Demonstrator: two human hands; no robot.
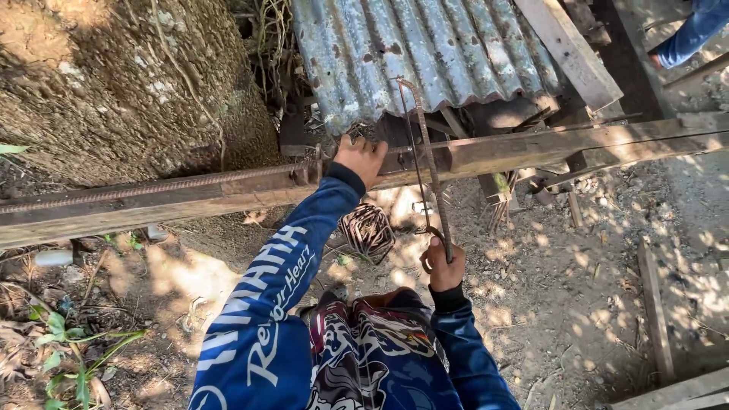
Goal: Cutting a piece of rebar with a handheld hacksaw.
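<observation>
Rusty corrugated metal sheet (425, 53) leaning above, large rough tree trunk (129, 83) at left, coil of binding wire (367, 231) on the dirt ground (577, 304), loose wooden planks (654, 319), green weeds (68, 357), another person's blue sleeve (695, 30) at top right.

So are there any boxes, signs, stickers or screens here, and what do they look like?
No boxes, packages, signs or screens show.
The only lettering: white letters running down the blue sleeve of the left arm.
Printed cloth, dark blue with red and white patterns, lies over the lap at the bottom middle.
The left hand rests on the wooden beam; the right hand holds a rusty bent rod.
</observation>
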